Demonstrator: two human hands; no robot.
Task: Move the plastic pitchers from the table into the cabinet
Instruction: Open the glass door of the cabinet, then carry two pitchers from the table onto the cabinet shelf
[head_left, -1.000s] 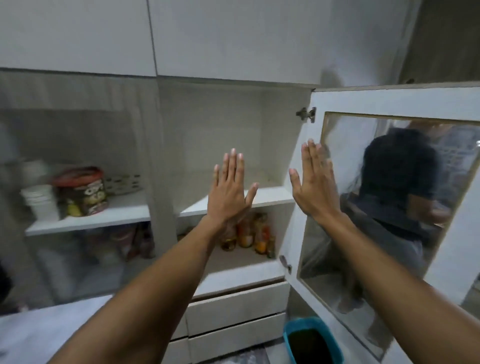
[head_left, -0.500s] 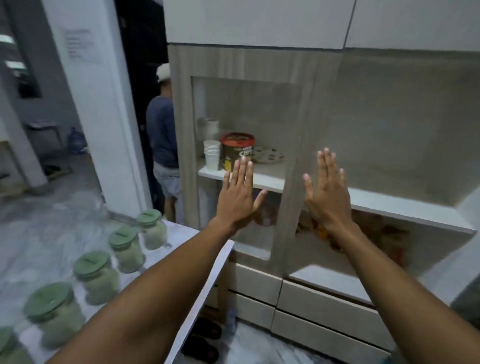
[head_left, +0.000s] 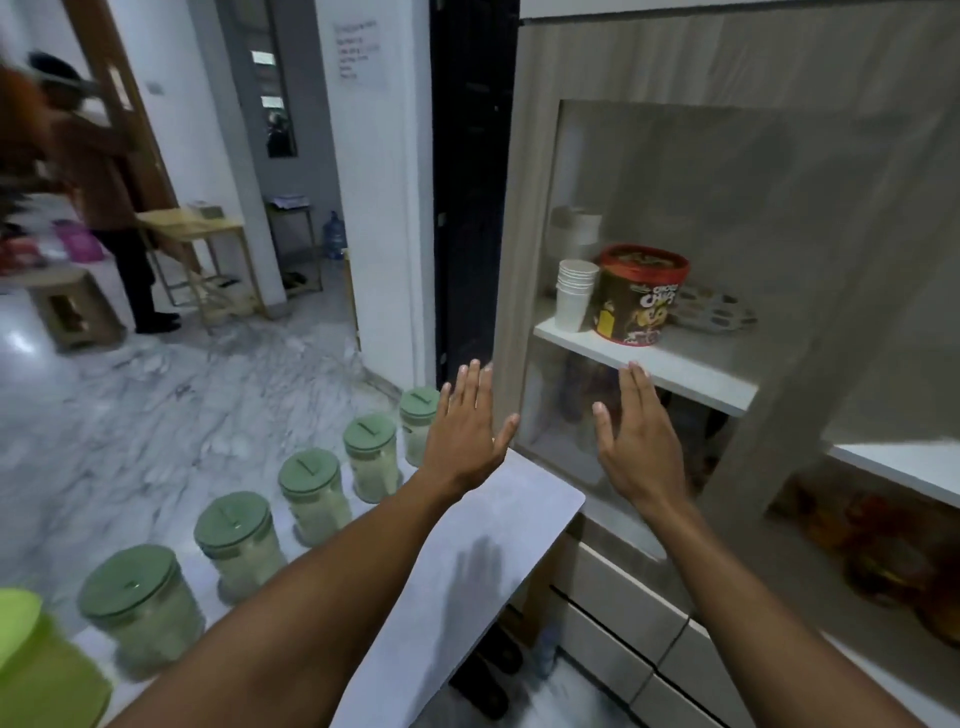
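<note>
Both hands are raised flat with fingers spread, and neither grip has hold of anything: the left hand (head_left: 467, 431) hangs above the far end of the table (head_left: 467, 551), and the right hand (head_left: 636, 441) is held up in front of the glass door of the cabinet (head_left: 524, 218), seemingly not touching it, though the blur leaves that unsure.

The plastic pitchers (head_left: 311, 493), clear-bodied with green lids, stand in a row along the table's far edge, below and to the left of the left grip. The last one in the row (head_left: 418, 423) is just beside the left fingers, and the others trail off toward the wearer. A bright green object (head_left: 31, 660) sits at the near corner, well behind both grips.

To the right of the right grip, behind the glass, a shelf (head_left: 649, 364) carries a stack of paper cups (head_left: 574, 296) and a chocolate snack tub (head_left: 641, 296). Further right the cabinet appears open, with a bare white shelf (head_left: 893, 467).

By the look of it, no pitcher has yet been moved, so the step in hand is the first reach. The next move calls for the left grip to drop down and leftward onto the nearest pitcher, close round its body or handle, and carry it rightward past the right grip to the open bay. The smooth walls call for a firm wrap.
</note>
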